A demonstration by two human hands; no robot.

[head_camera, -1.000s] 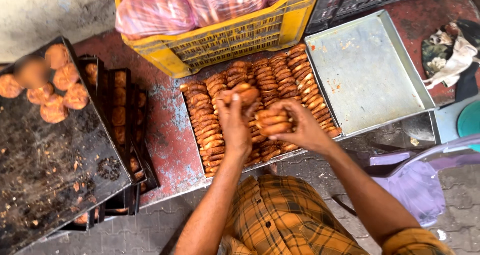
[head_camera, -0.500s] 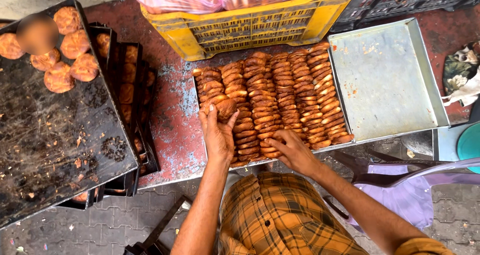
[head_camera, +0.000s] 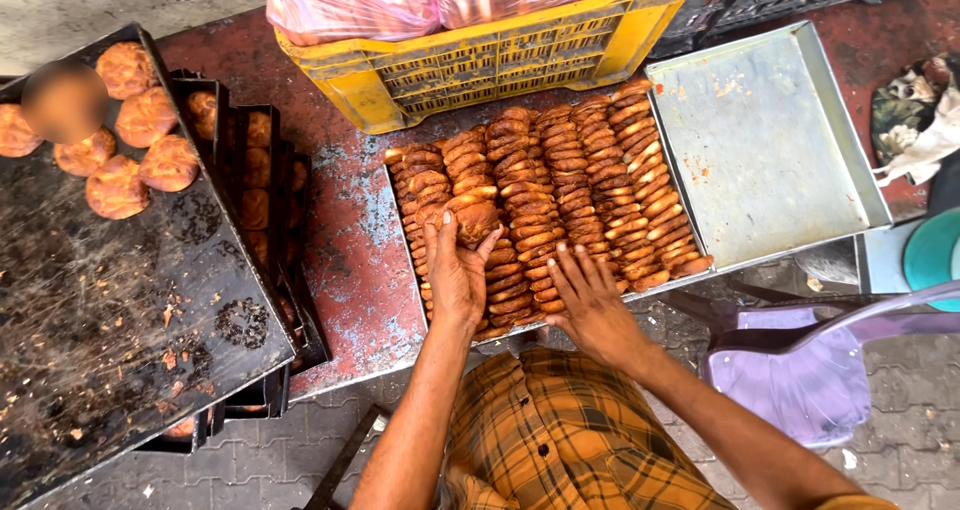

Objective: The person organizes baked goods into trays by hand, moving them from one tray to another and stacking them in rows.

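While left fingers (head_camera: 440, 235) cup one bun (head_camera: 477, 221), right hand (head_camera: 592, 303) rests nearby.

Browned buns (head_camera: 545, 205) stand on edge in tight rows filling half the metal tray (head_camera: 770, 140)

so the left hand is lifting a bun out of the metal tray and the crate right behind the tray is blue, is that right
Not quite: the crate behind the metal tray is yellow, not blue, as the head view shows. The rest holds: the left hand has a bun raised from the rows in the tray, while the right hand rests on the rows beside it.
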